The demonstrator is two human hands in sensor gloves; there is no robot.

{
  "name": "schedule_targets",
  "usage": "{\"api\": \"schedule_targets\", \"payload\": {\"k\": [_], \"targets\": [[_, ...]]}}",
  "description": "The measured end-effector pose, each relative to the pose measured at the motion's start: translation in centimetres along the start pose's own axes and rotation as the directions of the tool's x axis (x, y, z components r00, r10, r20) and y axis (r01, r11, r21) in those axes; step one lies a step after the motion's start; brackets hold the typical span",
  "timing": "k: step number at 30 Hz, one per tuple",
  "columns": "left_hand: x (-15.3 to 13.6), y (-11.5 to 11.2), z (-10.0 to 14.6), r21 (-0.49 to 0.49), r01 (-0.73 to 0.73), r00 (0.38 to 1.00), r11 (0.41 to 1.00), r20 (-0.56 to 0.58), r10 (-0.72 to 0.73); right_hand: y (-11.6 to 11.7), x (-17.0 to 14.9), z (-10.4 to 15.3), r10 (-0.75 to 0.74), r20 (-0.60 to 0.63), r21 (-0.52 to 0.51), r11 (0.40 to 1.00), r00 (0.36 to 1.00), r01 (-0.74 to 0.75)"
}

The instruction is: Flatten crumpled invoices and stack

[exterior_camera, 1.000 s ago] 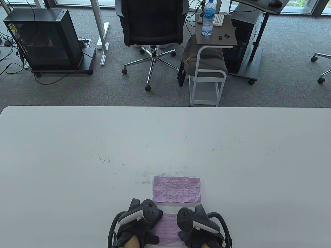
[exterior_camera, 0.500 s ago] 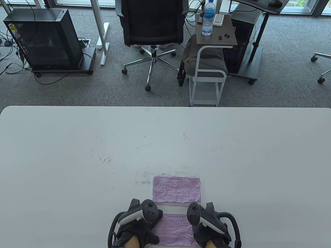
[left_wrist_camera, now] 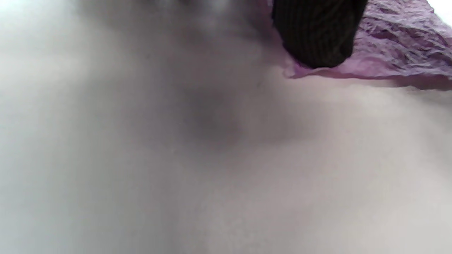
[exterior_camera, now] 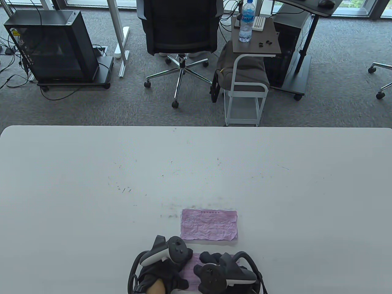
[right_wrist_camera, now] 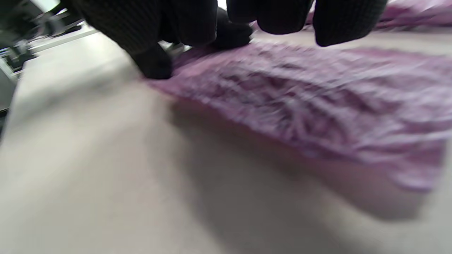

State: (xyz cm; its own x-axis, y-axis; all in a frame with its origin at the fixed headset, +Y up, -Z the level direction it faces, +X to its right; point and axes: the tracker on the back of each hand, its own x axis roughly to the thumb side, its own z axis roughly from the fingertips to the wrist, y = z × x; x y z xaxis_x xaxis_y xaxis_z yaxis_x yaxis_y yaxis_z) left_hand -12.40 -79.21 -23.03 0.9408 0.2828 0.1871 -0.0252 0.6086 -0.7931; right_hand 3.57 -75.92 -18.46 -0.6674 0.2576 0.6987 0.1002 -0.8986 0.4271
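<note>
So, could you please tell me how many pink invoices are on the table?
2: one invoice lies alone on the table; the nearer invoice sits under both hands at the near edge. Any beneath cannot be seen.

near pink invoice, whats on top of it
Both hands: the left hand presses a fingertip on the near pink invoice at its left edge; the right hand lies over its middle and right. Most of the sheet is covered.

table (exterior_camera: 92, 183) far half open | obstacle: flattened invoice (exterior_camera: 209, 224) near hands
</note>
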Motion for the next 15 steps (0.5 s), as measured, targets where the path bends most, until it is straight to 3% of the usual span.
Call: {"api": "schedule_targets", "payload": {"k": [4,7,15], "targets": [[0.0,0.0,0.0,0.001,0.001,1.000,1.000,-0.001,-0.001,1.2,0.0,-0.5,-0.133,0.014,0.157,0.979,0.991,0.130],[0.1,0.0,0.0,0.000,0.001,1.000,1.000,-0.001,-0.001,0.8,-0.7,-0.3,-0.173,-0.021,0.125,0.977,0.985,0.174],[0.1,0.0,0.0,-0.002,0.001,1.000,1.000,-0.001,-0.001,0.0,-2.5,0.3,-0.215,-0.226,0.154,0.955,0.950,0.253]]}}
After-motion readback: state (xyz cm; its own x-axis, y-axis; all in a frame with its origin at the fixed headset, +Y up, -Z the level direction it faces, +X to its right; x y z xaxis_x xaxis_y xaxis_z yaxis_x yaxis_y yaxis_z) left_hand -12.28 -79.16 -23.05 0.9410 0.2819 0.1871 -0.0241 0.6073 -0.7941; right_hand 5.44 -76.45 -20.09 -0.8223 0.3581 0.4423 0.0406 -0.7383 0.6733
